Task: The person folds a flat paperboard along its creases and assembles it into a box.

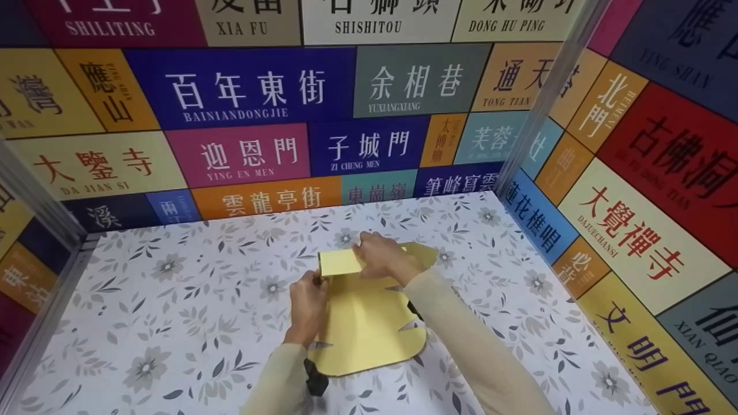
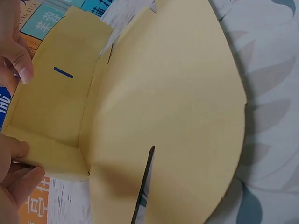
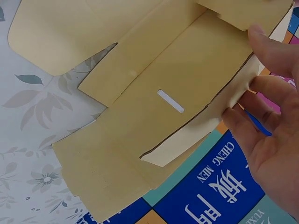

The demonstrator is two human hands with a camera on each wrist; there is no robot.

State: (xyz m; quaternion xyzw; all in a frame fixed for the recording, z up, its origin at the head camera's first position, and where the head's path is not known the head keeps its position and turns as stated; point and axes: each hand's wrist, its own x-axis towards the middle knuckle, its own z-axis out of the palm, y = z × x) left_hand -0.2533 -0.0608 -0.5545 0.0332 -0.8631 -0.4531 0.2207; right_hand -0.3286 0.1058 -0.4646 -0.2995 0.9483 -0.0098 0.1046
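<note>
A yellow die-cut cardboard sheet [image 1: 366, 328] with rounded edges and slits lies on the table. Its far panel [image 2: 56, 88], which has a short slot, is folded up from the base. My left hand [image 1: 308, 305] is at the left end of this panel and pinches a small side flap [image 2: 51, 156] between thumb and fingers. On the panel's upper edge, my right hand [image 1: 383, 256] grips the cardboard, thumb on one face and fingers [image 3: 268, 91] against a pale folded strip [image 3: 187, 133]. Another flap [image 3: 98, 182] extends past the slot in the right wrist view.
The table [image 1: 190, 305] has a white cover with grey flowers and leaves. Coloured panels with printed place names [image 1: 239, 86] stand behind it and at both sides. A black piece [image 1: 316, 377] sits at the left wrist.
</note>
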